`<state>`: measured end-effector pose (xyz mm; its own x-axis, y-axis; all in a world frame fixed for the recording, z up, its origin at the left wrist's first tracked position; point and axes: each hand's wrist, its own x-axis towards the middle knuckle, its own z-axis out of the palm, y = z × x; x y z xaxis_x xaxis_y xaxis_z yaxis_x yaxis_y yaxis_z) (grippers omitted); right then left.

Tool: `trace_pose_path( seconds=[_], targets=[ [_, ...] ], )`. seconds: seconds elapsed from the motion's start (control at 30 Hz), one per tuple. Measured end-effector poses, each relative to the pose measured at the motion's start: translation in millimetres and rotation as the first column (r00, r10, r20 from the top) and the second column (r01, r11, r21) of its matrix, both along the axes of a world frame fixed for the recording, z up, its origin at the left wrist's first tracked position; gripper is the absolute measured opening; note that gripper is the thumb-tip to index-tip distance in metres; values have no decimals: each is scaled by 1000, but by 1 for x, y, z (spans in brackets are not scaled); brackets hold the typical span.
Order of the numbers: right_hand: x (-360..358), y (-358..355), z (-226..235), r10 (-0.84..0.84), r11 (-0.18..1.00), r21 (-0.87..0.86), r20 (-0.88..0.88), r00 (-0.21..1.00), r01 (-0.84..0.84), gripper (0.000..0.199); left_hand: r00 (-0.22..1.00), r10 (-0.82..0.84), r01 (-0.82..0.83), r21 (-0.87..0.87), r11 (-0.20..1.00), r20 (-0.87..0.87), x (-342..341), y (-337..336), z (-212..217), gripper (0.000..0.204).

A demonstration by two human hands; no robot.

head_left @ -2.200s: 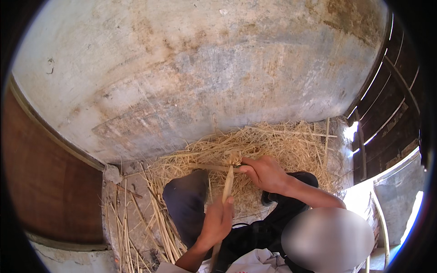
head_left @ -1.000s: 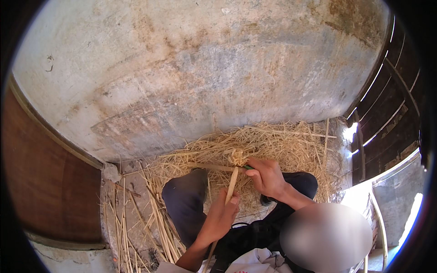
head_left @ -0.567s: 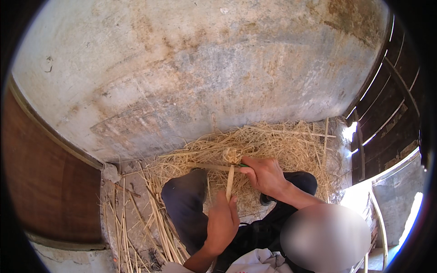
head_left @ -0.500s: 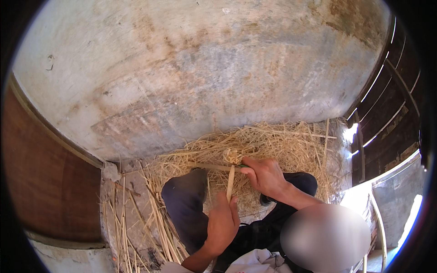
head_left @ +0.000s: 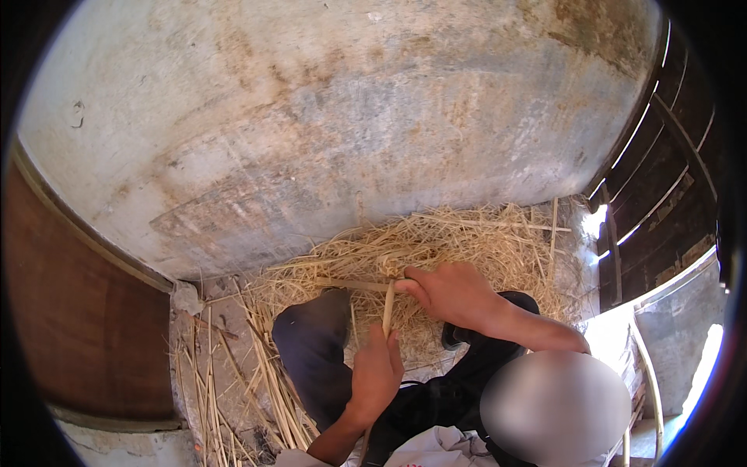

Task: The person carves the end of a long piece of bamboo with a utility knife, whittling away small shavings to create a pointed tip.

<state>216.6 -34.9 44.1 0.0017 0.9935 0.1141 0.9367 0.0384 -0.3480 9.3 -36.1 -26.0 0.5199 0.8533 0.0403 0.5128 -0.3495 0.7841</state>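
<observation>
My left hand (head_left: 376, 375) is closed around a pale bamboo strip (head_left: 387, 311), which points up and away between my knees. Its upper end meets a long flat knife (head_left: 354, 285), lying crosswise with its blade pointing left. My right hand (head_left: 457, 294) grips the knife at its right end, thumb along it; the fingers hide most of the handle. Where strip and blade cross, a little bunch of shavings (head_left: 395, 271) shows, partly behind the right hand.
A heap of straw-coloured shavings (head_left: 490, 241) lies against the stained wall (head_left: 373, 140). Long split strips (head_left: 264, 373) are on the floor left of my knee (head_left: 311, 335). A brown panel (head_left: 85, 303) stands far left, dark slats (head_left: 661, 171) at right. A blurred round patch (head_left: 556, 405) covers the lower right.
My right hand has turned over and shifted slightly with the knife along the strip, and its forearm has swung outward. The curl of shavings at the crossing shows less. My left hand stays nearly in place.
</observation>
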Motion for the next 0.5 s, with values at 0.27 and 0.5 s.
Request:
trace_pose_path(
  seconds=[0.27, 0.5],
  targets=[
    [4, 7, -45, 143, 986, 149, -549, 823, -72, 40, 993, -13, 29, -132, 991, 118, -4, -1, 22, 22],
    [-19, 13, -88, 266, 928, 371, -724, 637, 34, 59, 928, -61, 175, -286, 942, 367, -9, 1, 27, 30]
  ],
)
